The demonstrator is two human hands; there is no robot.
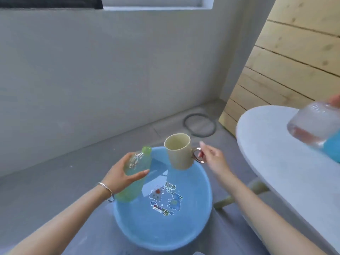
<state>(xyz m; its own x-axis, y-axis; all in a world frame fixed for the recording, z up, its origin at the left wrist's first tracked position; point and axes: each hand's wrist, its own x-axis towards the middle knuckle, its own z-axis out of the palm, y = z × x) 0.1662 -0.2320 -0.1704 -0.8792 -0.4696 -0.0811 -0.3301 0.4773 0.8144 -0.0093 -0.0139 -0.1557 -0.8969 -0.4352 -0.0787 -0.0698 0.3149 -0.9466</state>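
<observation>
Head view. The left hand [121,173], with a thin silver bracelet [105,188] at the wrist, wraps its fingers and thumb round the middle of a clear, green-tinted plastic bottle with a green cap [138,163]. The bottle is tilted, cap end up and away from the person, close beside the mug. The right hand [213,159] pinches the shiny gold handle [197,155] of a cream ceramic mug [179,153], with one finger sticking up straight. The mug is held nearly upright, mouth open to the camera. Both vessels hang in the air above the far part of a round light-blue plastic basin [161,230], which stands on the grey floor and bears a cartoon print on its bottom. To the right is a white oval table [276,162], with a blurred clear jar [312,124] at the frame's edge. Behind lie a dark ring [199,125] on the floor and a pale wooden plank panel [294,61].
</observation>
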